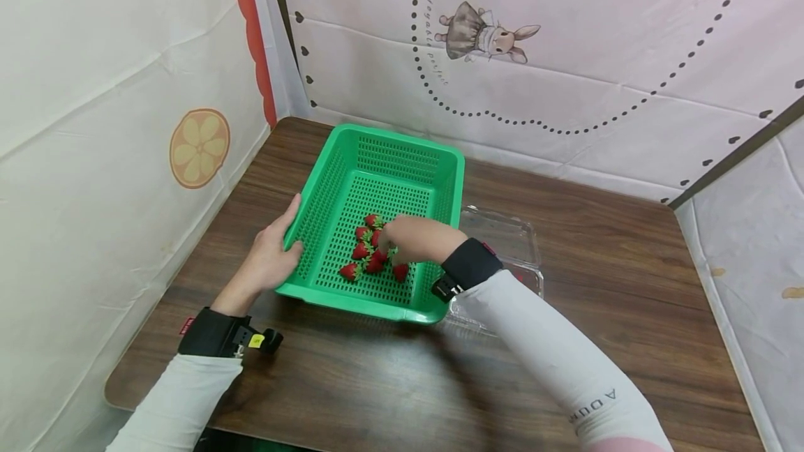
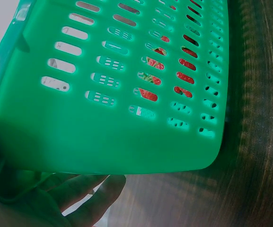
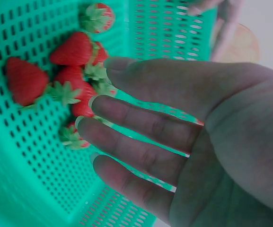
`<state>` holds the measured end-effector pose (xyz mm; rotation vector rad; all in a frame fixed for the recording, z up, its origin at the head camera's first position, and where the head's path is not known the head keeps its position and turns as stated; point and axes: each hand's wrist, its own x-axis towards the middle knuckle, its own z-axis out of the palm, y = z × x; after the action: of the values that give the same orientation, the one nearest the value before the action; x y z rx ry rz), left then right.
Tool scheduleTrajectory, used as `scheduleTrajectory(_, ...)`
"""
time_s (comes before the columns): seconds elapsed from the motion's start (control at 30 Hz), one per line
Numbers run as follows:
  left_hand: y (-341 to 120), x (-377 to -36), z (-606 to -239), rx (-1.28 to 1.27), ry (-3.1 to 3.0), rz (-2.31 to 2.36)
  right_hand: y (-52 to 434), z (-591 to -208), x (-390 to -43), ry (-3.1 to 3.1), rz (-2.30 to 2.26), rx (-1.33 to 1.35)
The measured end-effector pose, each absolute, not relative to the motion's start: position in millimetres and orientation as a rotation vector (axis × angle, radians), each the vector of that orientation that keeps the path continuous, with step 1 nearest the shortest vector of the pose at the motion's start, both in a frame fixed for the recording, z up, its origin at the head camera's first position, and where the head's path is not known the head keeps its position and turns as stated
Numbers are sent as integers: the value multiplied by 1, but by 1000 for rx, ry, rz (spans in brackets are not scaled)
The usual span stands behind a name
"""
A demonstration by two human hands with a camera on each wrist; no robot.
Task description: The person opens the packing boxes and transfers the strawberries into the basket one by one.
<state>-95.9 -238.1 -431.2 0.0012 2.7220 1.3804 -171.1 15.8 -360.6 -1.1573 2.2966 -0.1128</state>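
Observation:
A green plastic basket (image 1: pixel 398 134) with slotted sides stands on the table. Several red strawberries (image 1: pixel 361 251) with green leaves lie together on its floor. My left hand (image 1: pixel 271 255) holds the basket's left rim, thumb on the rim and fingers along the outside; the left wrist view shows the basket wall (image 2: pixel 103 149) close up. Inside the basket, my right hand (image 1: pixel 416 237) reaches down over the strawberries. In the right wrist view its fingers (image 3: pixel 141 120) are spread and fairly straight beside the strawberries (image 3: pixel 74 49), with nothing between them. The hand hides some berries in the head view.
Right of the basket lies a clear plastic clamshell box (image 1: pixel 502 236), lid raised, with a bit of red in it, partly hidden by my right forearm. The brown wooden table (image 1: pixel 615 264) is bordered by printed cloth walls (image 1: pixel 565 54) at the back and sides.

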Motion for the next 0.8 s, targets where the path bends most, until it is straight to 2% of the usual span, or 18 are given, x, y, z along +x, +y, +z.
scheduleTrajectory(0.43,-238,-96,-432,-2,2744,1358,60,-330,-164,2400,-370,-1114)
scheduleTrajectory(0.8,-239,-98,-434,-3,2752,1339,105,-321,-148,2556,-492,-1086)
